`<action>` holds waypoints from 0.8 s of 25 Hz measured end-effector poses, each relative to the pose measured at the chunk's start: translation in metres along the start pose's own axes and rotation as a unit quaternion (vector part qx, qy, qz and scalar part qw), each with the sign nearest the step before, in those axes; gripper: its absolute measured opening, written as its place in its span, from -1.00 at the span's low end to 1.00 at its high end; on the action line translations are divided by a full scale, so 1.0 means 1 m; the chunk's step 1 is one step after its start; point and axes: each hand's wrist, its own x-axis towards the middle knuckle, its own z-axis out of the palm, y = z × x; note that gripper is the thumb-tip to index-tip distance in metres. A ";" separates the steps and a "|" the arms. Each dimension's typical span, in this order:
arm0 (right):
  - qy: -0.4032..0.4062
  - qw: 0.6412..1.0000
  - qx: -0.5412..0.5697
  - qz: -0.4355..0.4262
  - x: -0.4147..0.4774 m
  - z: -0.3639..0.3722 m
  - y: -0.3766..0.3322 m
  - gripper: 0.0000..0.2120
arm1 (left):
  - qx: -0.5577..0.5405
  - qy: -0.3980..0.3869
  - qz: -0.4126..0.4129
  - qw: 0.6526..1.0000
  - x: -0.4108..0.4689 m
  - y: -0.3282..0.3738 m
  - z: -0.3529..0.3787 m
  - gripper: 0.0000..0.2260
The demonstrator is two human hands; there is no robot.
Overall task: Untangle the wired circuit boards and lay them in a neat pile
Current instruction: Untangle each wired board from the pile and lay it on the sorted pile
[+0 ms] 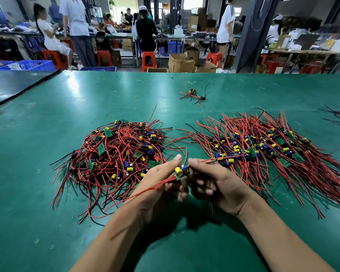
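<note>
Left hand and right hand pinch one board; neat pile looks half built, tangled heap left to sort.

A green table carries a tangled heap of small boards with red and black wires. Just right of the heap lies a combed pile of the same boards. Behind the heap, well apart, lie a small ring and a little bunch. Far left of the heap lies a black sheet.
</note>
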 end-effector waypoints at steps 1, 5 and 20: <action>0.002 1.000 -0.021 0.004 0.000 0.000 0.000 -0.81 | 0.015 -0.012 -0.011 1.000 -0.001 0.002 0.000 -0.70; 0.058 0.997 -0.054 -0.017 0.005 0.000 0.002 -0.84 | 0.015 -0.022 0.009 1.000 -0.004 0.001 -0.001 -0.71; 0.139 0.986 -0.092 -0.023 0.014 -0.006 0.009 -0.89 | 0.066 0.045 -0.001 0.997 0.000 -0.006 -0.002 -0.85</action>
